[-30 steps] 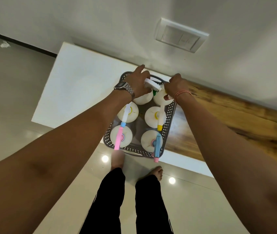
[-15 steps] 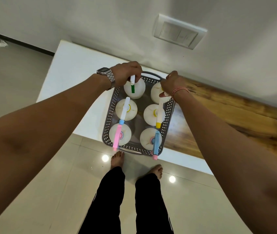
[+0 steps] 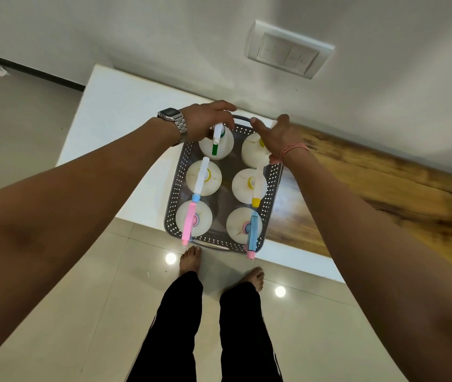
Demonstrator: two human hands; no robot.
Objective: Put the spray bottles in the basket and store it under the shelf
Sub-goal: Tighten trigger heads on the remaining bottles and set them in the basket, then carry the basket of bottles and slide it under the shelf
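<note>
On the left, the left hand [image 3: 205,122], a metal watch [image 3: 174,121] at its wrist, hung over the far-left corner of the grey perforated basket [image 3: 174,188], its fingers curled down around the white head of the green-tipped spray bottle [image 3: 216,140]; whether it truly gripped that head or only cupped it could not be told. The basket stood on the white shelf top [image 3: 117,119], its near edge overhanging the floor, and held six spray bottles upright in two rows of three: green, blue-tipped [image 3: 202,177] and pink [image 3: 191,220] on the left; then a partly hidden one, the yellow-tipped [image 3: 249,186] and the blue-and-pink [image 3: 245,226] on the right. Farther right, the right hand [image 3: 277,136] lay with fingers spread and fairly straight over the far-right bottle [image 3: 252,150], reaching toward the far handle [image 3: 242,119], holding nothing. Loading looked finished, the last bottles only being settled. The next move would likely call for both hands to take the basket's two ends, lift it level so nothing toppled, and lower it beneath the shelf.
</note>
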